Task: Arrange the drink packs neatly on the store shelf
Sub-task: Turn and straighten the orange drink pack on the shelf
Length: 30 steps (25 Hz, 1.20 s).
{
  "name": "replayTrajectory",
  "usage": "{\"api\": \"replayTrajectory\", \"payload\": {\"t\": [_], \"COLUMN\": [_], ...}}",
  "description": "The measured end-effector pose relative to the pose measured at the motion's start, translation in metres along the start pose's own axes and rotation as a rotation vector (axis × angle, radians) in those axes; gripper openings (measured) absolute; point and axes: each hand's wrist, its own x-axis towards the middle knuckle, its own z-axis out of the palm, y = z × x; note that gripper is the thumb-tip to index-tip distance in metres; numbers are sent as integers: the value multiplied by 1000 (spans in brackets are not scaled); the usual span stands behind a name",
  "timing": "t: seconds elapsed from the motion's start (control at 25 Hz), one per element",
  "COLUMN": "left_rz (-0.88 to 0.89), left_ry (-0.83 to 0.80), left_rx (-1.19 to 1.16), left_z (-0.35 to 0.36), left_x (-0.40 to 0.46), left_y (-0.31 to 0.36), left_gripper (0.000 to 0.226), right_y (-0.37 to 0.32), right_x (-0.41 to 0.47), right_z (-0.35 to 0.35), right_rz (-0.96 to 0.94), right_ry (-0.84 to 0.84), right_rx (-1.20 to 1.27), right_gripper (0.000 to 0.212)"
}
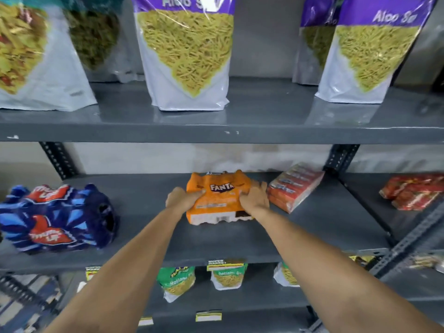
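An orange Fanta drink pack [219, 200] lies on the middle grey shelf [324, 231], near its centre. My left hand [182, 198] grips the pack's left side and my right hand [255, 197] grips its right side. A blue Thums Up drink pack [57, 217] lies on the same shelf at the far left, tilted. To the right of the Fanta pack, a red pack of small cartons [294, 186] rests at an angle, close to my right hand.
More red packs [413, 192] lie on the neighbouring shelf at the right. Large snack bags [189, 51] stand on the upper shelf. Small green snack packets [176, 282] sit on the shelf below. Bare shelf lies between the blue and orange packs.
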Motion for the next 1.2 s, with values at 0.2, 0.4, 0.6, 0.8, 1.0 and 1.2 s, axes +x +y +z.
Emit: {"api": "replayTrajectory", "payload": {"t": [0.2, 0.4, 0.6, 0.8, 1.0, 1.2], "left_rz": [-70, 25, 98, 92, -74, -37], "left_ry": [-81, 143, 291, 337, 149, 179], "left_rx": [-296, -106, 69, 77, 305, 63], "left_z": [12, 24, 36, 45, 30, 46], "left_x": [-8, -23, -34, -43, -26, -28], "left_y": [-8, -24, -31, -38, -49, -22], "left_gripper": [46, 48, 57, 34, 28, 35], "right_y": [12, 37, 55, 54, 60, 38], "right_x": [6, -9, -1, -8, 12, 21], "right_z": [-24, -23, -28, -26, -36, -41], "right_rz": [196, 72, -49, -171, -99, -28], "right_ry": [-228, -208, -210, -193, -415, -493], "right_rx": [343, 388, 266, 30, 51, 32], "right_gripper": [21, 53, 75, 94, 98, 88]}}
